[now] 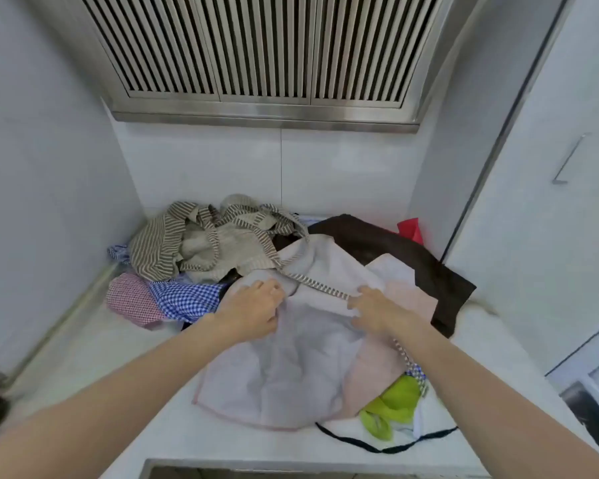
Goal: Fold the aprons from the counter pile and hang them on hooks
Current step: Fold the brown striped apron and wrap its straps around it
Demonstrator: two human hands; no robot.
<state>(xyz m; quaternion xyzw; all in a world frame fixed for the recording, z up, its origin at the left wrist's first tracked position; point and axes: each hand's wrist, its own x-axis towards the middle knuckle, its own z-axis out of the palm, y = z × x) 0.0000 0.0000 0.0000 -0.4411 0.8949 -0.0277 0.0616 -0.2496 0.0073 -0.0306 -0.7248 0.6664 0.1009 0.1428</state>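
Your left hand (253, 311) and right hand (374, 311) pinch the pale apron (291, 368), fingers bunched on cloth, probably to free it from the pile (201, 243).

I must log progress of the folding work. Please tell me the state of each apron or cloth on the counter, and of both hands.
pale grey apron: spread out, not folded
striped apron: crumpled in pile
blue checked cloth: crumpled
red checked cloth: crumpled
dark brown cloth: lying under the grey apron
green cloth: bunched at counter edge
left hand: gripping the grey apron
right hand: on the grey apron, by a striped strap
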